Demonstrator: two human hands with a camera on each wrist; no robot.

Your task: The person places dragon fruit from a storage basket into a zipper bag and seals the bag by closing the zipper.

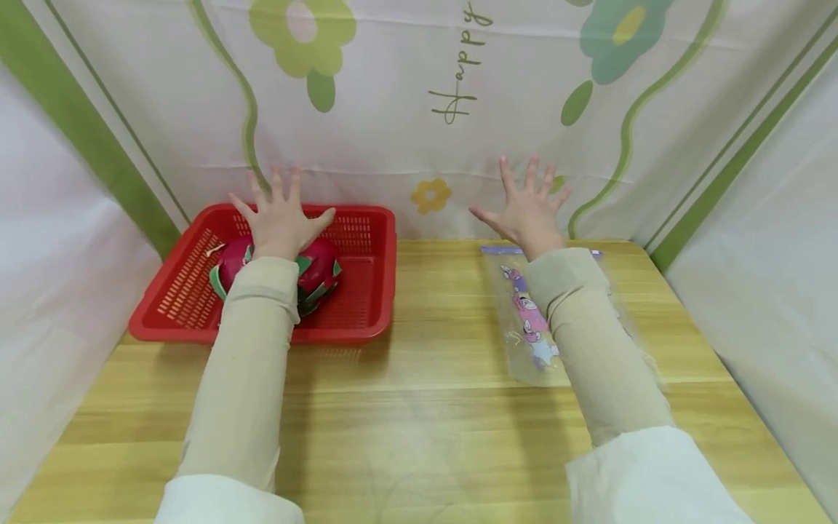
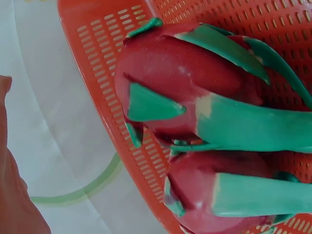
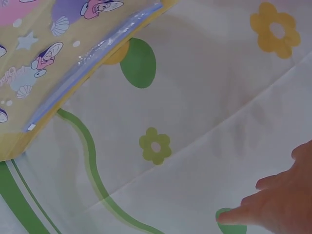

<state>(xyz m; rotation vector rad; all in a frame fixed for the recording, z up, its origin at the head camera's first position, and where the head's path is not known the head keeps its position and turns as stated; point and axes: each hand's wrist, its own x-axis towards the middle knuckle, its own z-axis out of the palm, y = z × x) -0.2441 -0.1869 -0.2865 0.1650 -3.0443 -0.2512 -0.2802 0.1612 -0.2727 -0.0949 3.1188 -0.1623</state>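
Fingers spread wide, my left hand (image 1: 278, 222) is held above the red plastic basket (image 1: 376, 320) and grips nothing. Two dragon fruits (image 2: 180, 73) with red skin and green scales lie side by side in that basket; in the head view my left hand and sleeve partly cover them. My right hand (image 1: 529, 215) is likewise spread and holds nothing, above the far end of a clear zip bag (image 1: 527, 364). The bag lies flat with its purple zip strip (image 3: 97, 61) at the far side, printed with cartoon figures, shells and stars; my right forearm hides part of it.
A wooden table (image 1: 425, 437) carries the basket at the left and the bag at the right. Behind it hangs a white curtain (image 1: 406, 87) printed with flowers, green vines and the word "Happy". White cloth also borders the left and right sides.
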